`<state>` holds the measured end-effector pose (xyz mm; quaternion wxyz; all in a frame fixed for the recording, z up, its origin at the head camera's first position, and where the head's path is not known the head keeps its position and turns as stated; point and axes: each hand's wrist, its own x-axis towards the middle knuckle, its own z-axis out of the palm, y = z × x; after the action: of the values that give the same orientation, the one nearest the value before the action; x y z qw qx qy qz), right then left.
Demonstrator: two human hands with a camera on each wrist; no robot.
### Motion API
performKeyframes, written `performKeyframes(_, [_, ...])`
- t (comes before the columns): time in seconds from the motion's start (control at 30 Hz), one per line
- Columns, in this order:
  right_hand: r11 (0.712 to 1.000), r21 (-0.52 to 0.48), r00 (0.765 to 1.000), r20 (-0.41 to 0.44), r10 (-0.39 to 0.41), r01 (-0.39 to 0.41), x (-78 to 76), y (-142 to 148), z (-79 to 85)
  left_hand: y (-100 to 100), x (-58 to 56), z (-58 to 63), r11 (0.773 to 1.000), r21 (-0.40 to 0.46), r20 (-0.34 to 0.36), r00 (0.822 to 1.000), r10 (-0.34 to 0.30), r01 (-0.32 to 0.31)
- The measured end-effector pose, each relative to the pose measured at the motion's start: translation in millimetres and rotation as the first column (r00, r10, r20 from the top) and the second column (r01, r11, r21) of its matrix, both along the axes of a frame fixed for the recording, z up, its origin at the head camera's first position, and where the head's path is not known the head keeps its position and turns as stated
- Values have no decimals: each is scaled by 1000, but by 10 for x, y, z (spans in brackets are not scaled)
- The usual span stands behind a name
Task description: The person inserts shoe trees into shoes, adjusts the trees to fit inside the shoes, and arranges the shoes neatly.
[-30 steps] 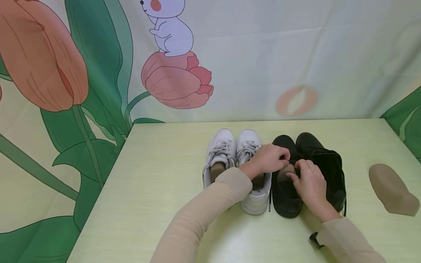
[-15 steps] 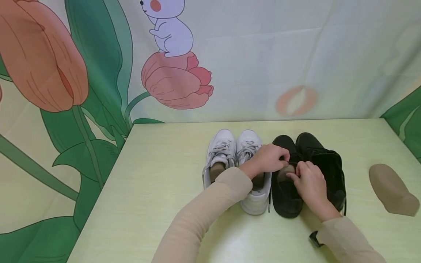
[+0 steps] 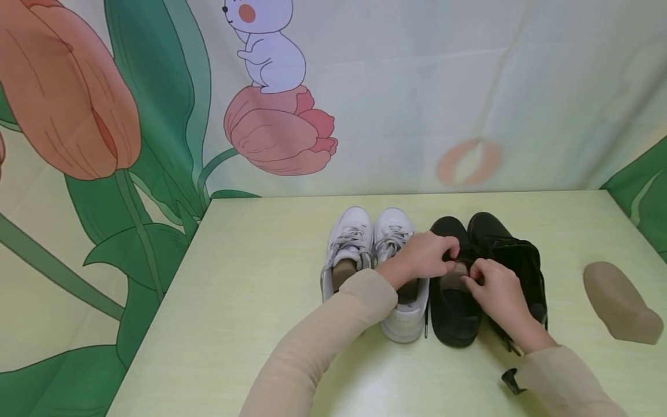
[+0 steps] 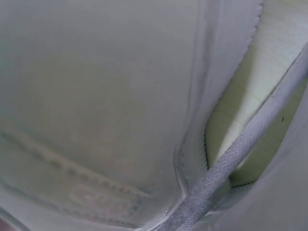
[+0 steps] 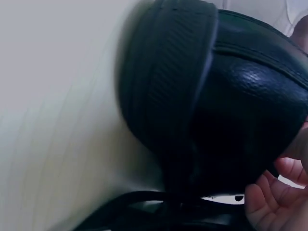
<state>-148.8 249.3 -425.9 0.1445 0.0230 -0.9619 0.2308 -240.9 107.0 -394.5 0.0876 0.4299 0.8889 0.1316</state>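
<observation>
In the head view, my left hand [image 3: 424, 255] reaches over the white sneakers and pinches the tongue area of the left black shoe [image 3: 455, 324]. A tan insole [image 3: 452, 280] lies inside that shoe's opening, its front end going under the upper. My right hand [image 3: 497, 289] pinches at the right edge of the same opening, thumb and forefinger curled beside the insole. In the right wrist view, my right fingers [image 5: 269, 199] sit at the collar of a black shoe [image 5: 240, 106]. The other black shoe [image 3: 521, 263] stands to the right, its opening spread wide, partly behind my right hand.
Two white sneakers [image 3: 350, 237] with tan insoles inside stand close on the left; a white sneaker [image 4: 96, 86] fills the left wrist view. A loose tan insole [image 3: 620, 304] lies at the table's right. The table [image 3: 250, 278] meets a printed cloth backdrop [image 3: 396, 116].
My right hand has shifted slightly right and down, its thumb moving off the insole toward the opening's edge. The left hand stays in place.
</observation>
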Motion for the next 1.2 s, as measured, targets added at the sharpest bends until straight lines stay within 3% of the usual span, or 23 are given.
performKeyframes(0.4, [997, -79, 994, -111, 2, -11, 99, 120, 3, -8, 8, 2, 998, 65, 17, 1000, 25, -26])
performKeyframes(0.77, [994, -103, 965, -264, -9, -19, 115, 234, 32, 1, 21, 22, 997, 62, 54, 998, 35, -38])
performKeyframes(1.2, [988, -152, 970, -233, -68, 33, 164, 327, 71, 40, 43, 67, 1000, 2, 11, 1000, 11, -11])
